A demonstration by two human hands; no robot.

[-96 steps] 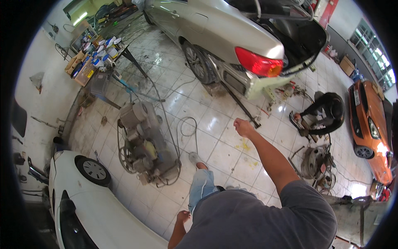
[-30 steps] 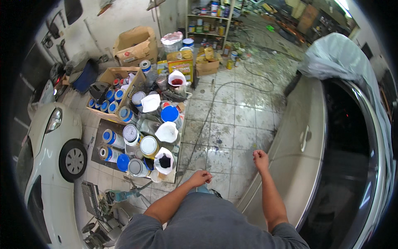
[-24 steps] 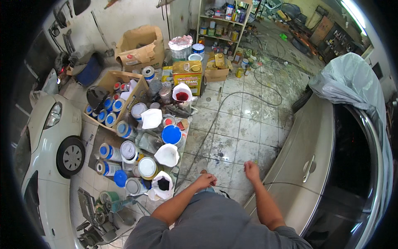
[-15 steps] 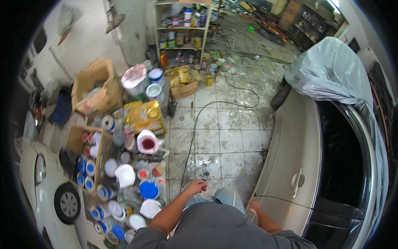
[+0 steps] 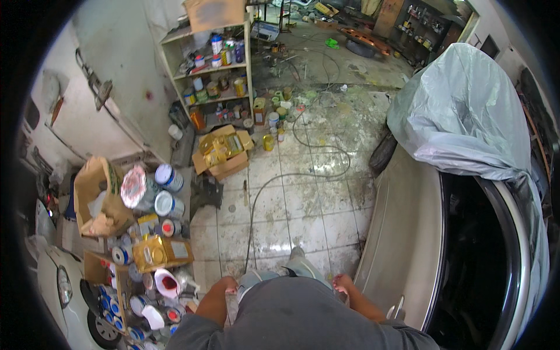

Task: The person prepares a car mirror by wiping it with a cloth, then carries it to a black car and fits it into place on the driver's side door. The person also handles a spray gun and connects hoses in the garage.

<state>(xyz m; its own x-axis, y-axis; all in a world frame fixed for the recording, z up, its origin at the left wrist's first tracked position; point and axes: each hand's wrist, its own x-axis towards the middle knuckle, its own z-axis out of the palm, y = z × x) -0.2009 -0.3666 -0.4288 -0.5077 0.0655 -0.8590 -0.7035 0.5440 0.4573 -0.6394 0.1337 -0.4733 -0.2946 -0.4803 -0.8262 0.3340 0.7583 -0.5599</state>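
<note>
My left hand [image 5: 229, 284] hangs low beside my left hip, its fingers loosely curled with nothing visible in them. It is nearest to the crowded paint table at the left. On that side lie a white funnel-like vessel with red liquid [image 5: 168, 283] and a golden rectangular can [image 5: 160, 253]. By my right hip, my right hand [image 5: 343, 283] is also curled, and no object shows in it. The beige car's door panel [image 5: 402, 233] stands just to its right, apart from the hand.
A dark hose [image 5: 252, 221] snakes over the tiled floor. Ahead are a shelf with cans [image 5: 224, 70], an open cardboard box with golden cans [image 5: 224, 166] and a large paper bag [image 5: 87, 192]. Grey sheeting [image 5: 461, 116] covers the car's front. A white car [image 5: 55, 286] stands left.
I have moved forward along the tiles, so the shelf and box appear nearer. My left hand has swung back from in front of me to my hip; my right hand has come slightly forward.
</note>
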